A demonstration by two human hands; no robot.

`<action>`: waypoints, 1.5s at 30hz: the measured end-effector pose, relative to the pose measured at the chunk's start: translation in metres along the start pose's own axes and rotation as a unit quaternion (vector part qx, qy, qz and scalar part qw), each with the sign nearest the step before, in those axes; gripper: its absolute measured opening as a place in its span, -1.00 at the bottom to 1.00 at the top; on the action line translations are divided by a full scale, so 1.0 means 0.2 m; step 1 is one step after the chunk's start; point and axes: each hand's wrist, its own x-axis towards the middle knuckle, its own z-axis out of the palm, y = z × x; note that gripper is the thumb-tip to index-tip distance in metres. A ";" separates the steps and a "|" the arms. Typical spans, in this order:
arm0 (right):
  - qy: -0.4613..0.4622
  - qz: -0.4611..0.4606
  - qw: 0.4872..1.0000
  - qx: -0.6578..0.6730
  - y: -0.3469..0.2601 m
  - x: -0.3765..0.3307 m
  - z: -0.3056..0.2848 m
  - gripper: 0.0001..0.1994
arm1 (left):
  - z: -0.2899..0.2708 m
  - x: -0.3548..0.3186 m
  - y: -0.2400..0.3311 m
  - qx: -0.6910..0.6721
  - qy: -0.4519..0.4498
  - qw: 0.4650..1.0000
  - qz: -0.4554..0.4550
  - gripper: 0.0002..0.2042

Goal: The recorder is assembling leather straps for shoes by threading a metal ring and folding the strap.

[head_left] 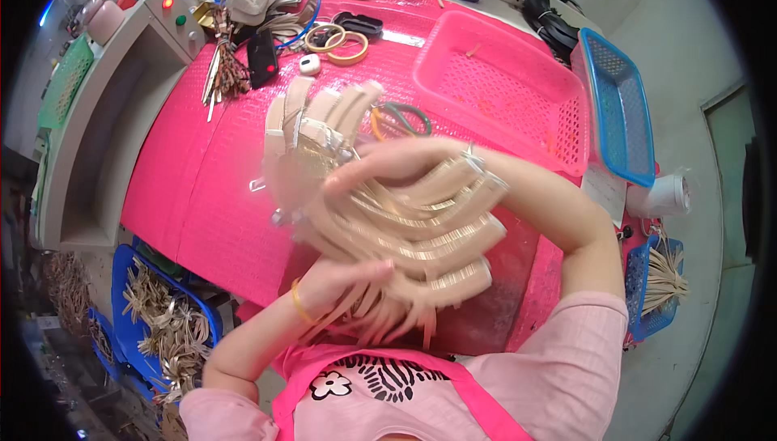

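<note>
A thick bundle of beige and gold straps (421,235) fans out in front of my chest, above the pink-covered table. Its looped ends spread to the right, loose tails hang below, and more pieces rise at the upper left. My left hand (348,283), with a yellow band at the wrist, closes on the bundle from below. Reaching across its top, my right hand (396,162) curls its fingers around the straps near the blurred left part. Just beyond the bundle lies a pair of scissors (421,117) with green and orange handles.
A pink basket (502,77) and a blue basket (617,105) stand at right. Tape rolls (348,48), a black phone (263,59) and a strip bundle (227,69) lie at the far left. Blue bins (206,311) of straps flank the table below; a grey shelf (121,117) borders its left.
</note>
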 end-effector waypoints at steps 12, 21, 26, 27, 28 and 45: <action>0.449 0.161 0.582 -0.659 0.56 -0.83 -0.60 -0.79 | -0.23 0.40 -0.29 -0.281 0.060 0.956 -0.065 -0.63; 0.564 -0.026 0.519 -0.642 0.22 -0.70 -0.15 -0.84 | -0.13 0.56 -0.34 -0.286 0.050 0.957 0.011 -0.61; 0.683 0.012 0.418 -0.600 -0.02 -1.09 -0.23 -0.70 | -0.08 0.74 -0.29 -0.309 0.033 0.947 0.079 -0.59; 0.711 0.050 0.388 -0.584 -0.06 -1.16 -0.30 -0.68 | -0.07 0.78 -0.28 -0.322 0.016 0.942 0.092 -0.61; 0.737 0.088 0.356 -0.567 -0.10 -1.23 -0.38 -0.66 | -0.03 0.80 -0.27 -0.323 0.017 0.942 0.094 -0.61; 0.734 0.048 0.430 -0.523 0.62 -1.47 -1.52 -0.67 | 0.26 0.72 -0.39 -0.111 -0.004 0.989 0.094 -0.27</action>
